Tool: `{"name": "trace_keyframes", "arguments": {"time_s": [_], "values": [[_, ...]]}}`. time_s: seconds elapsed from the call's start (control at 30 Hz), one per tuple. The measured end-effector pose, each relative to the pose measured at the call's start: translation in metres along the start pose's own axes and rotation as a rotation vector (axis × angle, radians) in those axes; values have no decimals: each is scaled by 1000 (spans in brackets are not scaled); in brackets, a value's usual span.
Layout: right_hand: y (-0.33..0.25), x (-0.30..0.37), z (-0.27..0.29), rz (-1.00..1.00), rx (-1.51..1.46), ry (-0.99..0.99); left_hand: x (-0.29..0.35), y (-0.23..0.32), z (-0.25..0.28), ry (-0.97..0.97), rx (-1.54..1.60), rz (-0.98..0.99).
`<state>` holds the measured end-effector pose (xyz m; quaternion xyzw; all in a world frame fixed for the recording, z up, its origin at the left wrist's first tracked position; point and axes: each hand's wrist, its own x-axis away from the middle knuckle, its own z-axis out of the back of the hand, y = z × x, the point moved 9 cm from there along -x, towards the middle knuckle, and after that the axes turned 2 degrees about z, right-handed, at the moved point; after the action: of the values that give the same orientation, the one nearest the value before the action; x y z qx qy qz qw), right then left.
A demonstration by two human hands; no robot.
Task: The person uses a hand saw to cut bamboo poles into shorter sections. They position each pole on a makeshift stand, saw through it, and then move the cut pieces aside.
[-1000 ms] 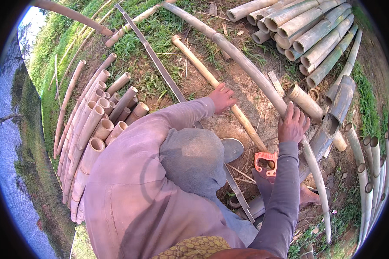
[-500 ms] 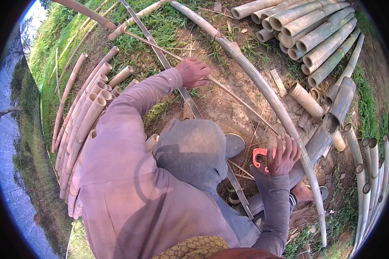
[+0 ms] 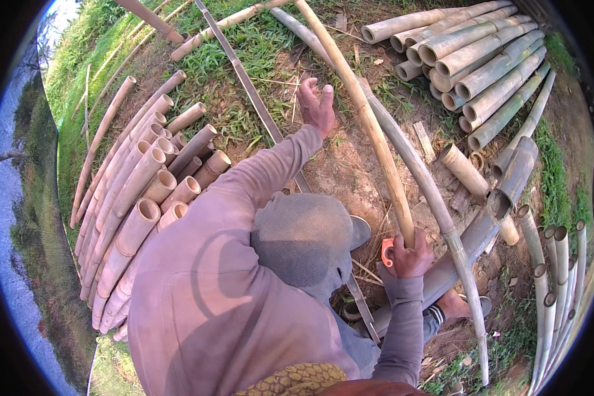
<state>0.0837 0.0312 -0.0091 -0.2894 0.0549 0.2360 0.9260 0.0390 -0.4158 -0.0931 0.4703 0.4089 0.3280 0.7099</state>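
Yellow pole (image 3: 374, 129): slender, pale; lower end in the right hand, shaft rising over the work area.
Long axis: lower right to upper middle; near end points back toward the person's right side, far end away from the person, past the upper edge. Bow partly lens distortion.
Crossing: in the view, passes across the grey pole (image 3: 437, 206), which lies to its right lower down.
Right hand (image 3: 414, 255): fingers wrapped around the yellow pole near its end.
Left hand (image 3: 317, 109): raised left of the pole, apart from it; fingers loosely spread, thumb standing away.
Orange handle (image 3: 387, 252): just left of the right hand, partly hidden.
Flat strip (image 3: 249, 84): long, dark, straight; runs diagonally beneath the left forearm and the bent knee.
Ground (image 3: 354, 173): bare brown soil, straw scraps scattered; grass (image 3: 204, 82) toward upper left.
Surroundings: outdoors, sunlit. Cut bamboo stacked at left (image 3: 127, 237) and at upper right (image 3: 468, 63); blue-grey sheet (image 3: 21, 264) along the left edge.
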Motion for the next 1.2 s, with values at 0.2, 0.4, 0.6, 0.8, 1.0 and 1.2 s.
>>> {"name": "trace_keyframes", "arguments": {"time_s": [0.2, 0.4, 0.6, 0.8, 1.0, 1.2], "values": [[39, 9, 18, -271, -154, -41, 79, -28, -146, -800, 733, 1142], [35, 7, 26, -259, -314, -57, 102, 1, -163, -657, 692, 1127], [-18, -45, 20, 51, -193, -153, 203, 28, -133, -735, 619, 1236], [-41, -70, -27, 153, -235, -202, 221, -20, -163, -716, 823, 1269], [-35, -68, -26, 100, -231, -217, 223, -15, -156, -848, 907, 1235], [-17, -70, -24, 96, -224, -223, 211, 5, -132, -973, 667, 1144]]}}
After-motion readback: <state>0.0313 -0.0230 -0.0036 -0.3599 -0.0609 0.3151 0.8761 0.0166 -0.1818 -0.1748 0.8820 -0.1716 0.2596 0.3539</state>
